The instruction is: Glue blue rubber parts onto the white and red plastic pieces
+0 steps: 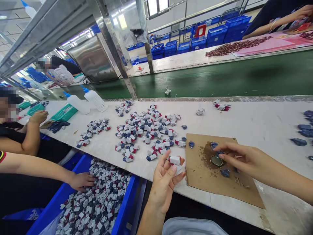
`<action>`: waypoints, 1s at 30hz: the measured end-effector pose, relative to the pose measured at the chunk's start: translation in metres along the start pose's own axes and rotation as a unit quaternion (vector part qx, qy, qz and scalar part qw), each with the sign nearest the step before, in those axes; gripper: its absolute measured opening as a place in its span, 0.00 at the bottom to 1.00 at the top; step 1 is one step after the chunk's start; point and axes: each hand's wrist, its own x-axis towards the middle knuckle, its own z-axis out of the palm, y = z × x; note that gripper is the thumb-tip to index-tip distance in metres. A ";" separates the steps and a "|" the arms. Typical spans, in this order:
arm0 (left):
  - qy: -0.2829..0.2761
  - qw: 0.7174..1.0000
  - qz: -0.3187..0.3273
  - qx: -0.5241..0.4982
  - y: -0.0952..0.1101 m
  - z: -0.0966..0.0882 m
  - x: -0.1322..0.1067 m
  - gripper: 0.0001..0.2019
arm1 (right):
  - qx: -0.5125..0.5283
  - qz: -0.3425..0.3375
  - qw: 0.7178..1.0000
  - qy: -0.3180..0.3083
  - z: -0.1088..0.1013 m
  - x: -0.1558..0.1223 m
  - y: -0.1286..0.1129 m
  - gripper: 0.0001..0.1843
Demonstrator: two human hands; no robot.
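My left hand (164, 182) holds a small white, red and blue part (175, 160) pinched between thumb and fingertips, just left of a brown cardboard sheet (220, 189). My right hand (241, 158) reaches over the cardboard, its fingers curled and pinched at a small blue piece (218, 152) above a round glue-stained dish (216, 160). Several more small blue pieces (225, 173) lie on the stained cardboard. A wide scatter of the white, red and blue parts (146, 130) covers the white table (256, 124) to the left.
A blue bin (127, 202) full of the same parts sits below the table edge, with another person's hand (81, 181) in it. Two squeeze bottles (95, 99) and green trays (64, 113) stand far left. A green conveyor belt (220, 78) runs behind. Blue pieces (302, 130) lie far right.
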 end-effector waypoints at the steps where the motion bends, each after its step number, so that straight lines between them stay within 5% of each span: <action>1: -0.004 1.000 0.001 0.006 0.000 0.000 0.000 0.22 | 0.008 0.000 1.000 -0.008 0.001 0.000 0.001 0.19; 4: -0.007 0.999 0.039 0.036 -0.005 -0.001 0.001 0.14 | 0.019 -0.012 1.000 -0.017 0.001 0.001 0.003 0.18; 6: 0.016 0.988 0.122 0.088 -0.011 -0.003 0.002 0.10 | 0.017 -0.025 1.000 -0.006 0.000 0.002 0.005 0.18; 9: 0.061 0.932 0.276 0.228 -0.018 -0.007 0.001 0.05 | 0.008 -0.036 0.999 -0.022 -0.002 0.003 0.006 0.19; 11: 0.065 0.896 0.322 0.298 -0.019 -0.009 0.000 0.06 | -0.007 -0.037 0.998 -0.044 -0.004 0.003 0.005 0.19; 21: -0.002 0.983 0.113 0.143 -0.019 0.002 -0.002 0.15 | -0.158 -0.131 0.977 -0.061 0.003 0.004 0.010 0.14; 30: 0.042 0.982 0.171 0.075 -0.027 0.008 0.006 0.18 | -0.110 -0.121 0.985 -0.058 0.000 0.003 -0.006 0.13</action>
